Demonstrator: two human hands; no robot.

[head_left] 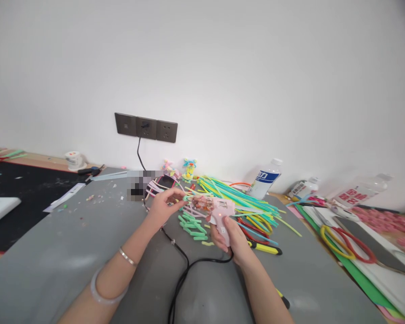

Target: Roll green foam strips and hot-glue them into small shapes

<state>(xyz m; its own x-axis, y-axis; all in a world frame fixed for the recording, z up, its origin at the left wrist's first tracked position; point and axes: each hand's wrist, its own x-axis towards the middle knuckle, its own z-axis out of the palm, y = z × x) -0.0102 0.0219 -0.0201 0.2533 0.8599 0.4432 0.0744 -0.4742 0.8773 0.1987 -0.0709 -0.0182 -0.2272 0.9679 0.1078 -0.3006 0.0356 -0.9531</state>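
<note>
My right hand (234,238) is wrapped around the handle of a pink hot glue gun (227,206), which points left. Its front end is coated in brownish, messy residue, and a small orange light glows on its body. My left hand (165,207) pinches a small green pipe cleaner piece (186,198) at the gun's nozzle; the fingertips partly hide it. Just below the nozzle, several short green pipe cleaner pieces (193,226) lie on the grey mat (87,256). Behind the gun spreads a pile of long yellow and teal pipe cleaners (249,198).
A black cord (202,260) loops across the front of the mat. Near my right hand lies a yellow utility knife (265,248). Scissors (347,245) rest at the right, and a bottle (265,179) and small figures (189,170) stand by the wall. A wall socket (146,127) holds a plug.
</note>
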